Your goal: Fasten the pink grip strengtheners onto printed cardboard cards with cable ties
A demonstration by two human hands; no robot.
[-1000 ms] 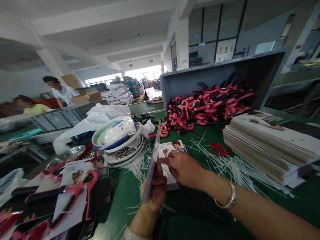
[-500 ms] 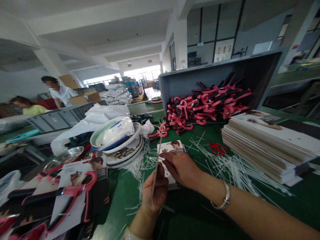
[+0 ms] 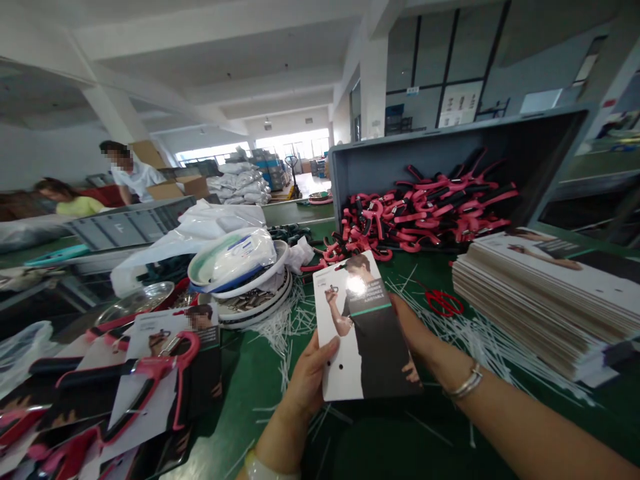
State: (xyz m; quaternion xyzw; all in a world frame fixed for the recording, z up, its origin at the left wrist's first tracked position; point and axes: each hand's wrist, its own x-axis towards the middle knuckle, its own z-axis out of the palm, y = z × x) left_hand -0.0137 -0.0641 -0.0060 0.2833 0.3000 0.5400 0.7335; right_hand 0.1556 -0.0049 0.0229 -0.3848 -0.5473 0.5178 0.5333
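A printed card [image 3: 383, 353], white and dark grey with a green line, faces me upright over the green table. My left hand [image 3: 307, 373] grips its lower left edge, thumb on the front. Behind the right edge of the card is my right hand [image 3: 407, 327], its fingers mostly hidden by the card. White cable ties [image 3: 480, 340] lie scattered beside and beyond my hands. To the right stands a thick stack of cards [image 3: 530, 300]. At the left, pink and black hand grips [image 3: 155, 367] lie on similar cards.
A grey crate [image 3: 460, 130] tipped on its side spills pink and black grips [image 3: 425, 213]. White basins [image 3: 240, 293] hold metal parts and a plastic bag. A red loop [image 3: 444, 302] lies near the stack. Two people are at the far left behind another grey crate [image 3: 133, 223].
The card held edge-on has turned so its printed front faces me. My right hand has moved from its far side to behind its right edge. The view has shifted slightly.
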